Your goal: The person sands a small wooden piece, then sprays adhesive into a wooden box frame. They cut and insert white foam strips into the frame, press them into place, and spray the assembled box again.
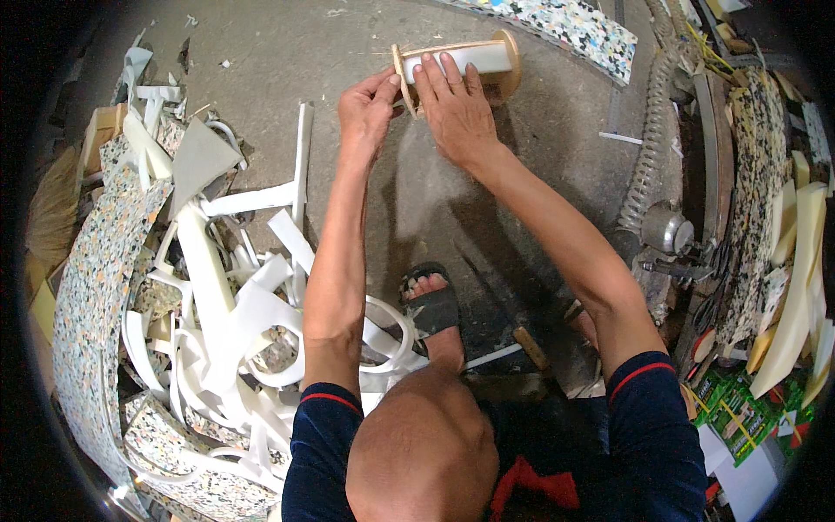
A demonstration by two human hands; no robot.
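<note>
Out in front of me on the floor lies a small wooden frame (511,65) with a rounded board at each end. Between its boards sits a white foam block (487,59). My left hand (365,113) has its thumb and fingers closed on the left end board, with some fingertips hidden behind it. Across the foam my right hand (457,109) rests flat, its fingers stretched out and slightly apart, pressing on the top face.
White foam offcuts (261,322) heap up at my left beside speckled foam sheets (96,287). A long knife with a wooden handle (532,350) lies near my sandalled foot (430,300). To the right run a coiled hose (648,174) and more foam strips (796,287). Another speckled slab (574,30) lies beyond.
</note>
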